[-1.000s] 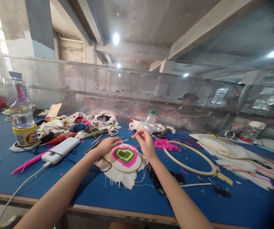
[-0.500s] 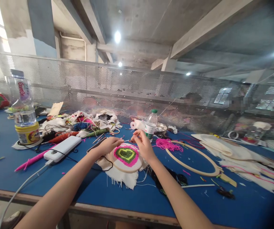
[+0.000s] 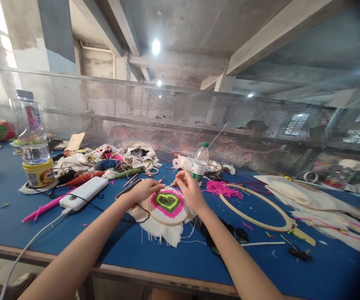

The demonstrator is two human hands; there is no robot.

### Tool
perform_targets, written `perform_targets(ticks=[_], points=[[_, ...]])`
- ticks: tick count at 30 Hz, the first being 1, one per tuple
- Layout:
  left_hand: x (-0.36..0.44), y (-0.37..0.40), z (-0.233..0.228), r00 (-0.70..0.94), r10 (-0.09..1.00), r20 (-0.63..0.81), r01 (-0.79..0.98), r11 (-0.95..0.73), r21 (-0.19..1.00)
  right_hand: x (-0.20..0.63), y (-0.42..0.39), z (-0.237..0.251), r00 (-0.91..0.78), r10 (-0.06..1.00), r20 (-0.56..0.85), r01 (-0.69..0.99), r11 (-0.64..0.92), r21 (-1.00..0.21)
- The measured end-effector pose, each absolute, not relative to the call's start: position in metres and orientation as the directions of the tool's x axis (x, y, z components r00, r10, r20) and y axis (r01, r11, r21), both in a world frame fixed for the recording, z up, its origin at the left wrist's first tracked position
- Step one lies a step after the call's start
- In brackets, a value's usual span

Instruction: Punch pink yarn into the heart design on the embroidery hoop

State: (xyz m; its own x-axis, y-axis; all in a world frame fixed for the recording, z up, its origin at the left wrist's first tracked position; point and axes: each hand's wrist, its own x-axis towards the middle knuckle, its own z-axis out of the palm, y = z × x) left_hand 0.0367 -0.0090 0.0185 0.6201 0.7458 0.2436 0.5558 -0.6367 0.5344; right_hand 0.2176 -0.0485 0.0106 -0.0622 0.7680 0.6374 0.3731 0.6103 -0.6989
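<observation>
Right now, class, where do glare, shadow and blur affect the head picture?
Head view: a ceiling lamp glares white; head view: shadow darkens the blue table beside the left forearm; head view: shapes behind the perforated screen look blurred.

Slim, bare, tapering forearms [image 3: 87, 243]; bare left hand [image 3: 144, 190], bare right hand [image 3: 190, 191]

Both bare forearms reach forward from the lower edge of the view, the left arm [image 3: 94, 239] slanting rightward, the right arm [image 3: 231, 246] leftward. The left hand [image 3: 144, 190] lies low, back upward, thumb and forefinger drawn together at the tips. The right hand [image 3: 190, 191] stands higher, fingers bent toward the left; its fingertip contact is too small to tell.
</observation>
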Motion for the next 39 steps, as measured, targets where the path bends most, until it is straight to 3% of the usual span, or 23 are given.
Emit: perform_targets(ticks=[24, 39], points=[[0.0368, -0.0139, 0.0215, 0.622, 0.75, 0.225, 0.535, -0.618, 0.576, 0.217, -0.0559, 0.0122, -0.135, 0.736, 0.663, 0.566, 0.607, -0.558], [0.0356, -0.0102, 0.0185, 0.628, 0.749, 0.212, 0.531, -0.611, 0.587, 0.2195, -0.052, 0.009, -0.158, 0.706, 0.69, 0.568, 0.637, -0.521]])
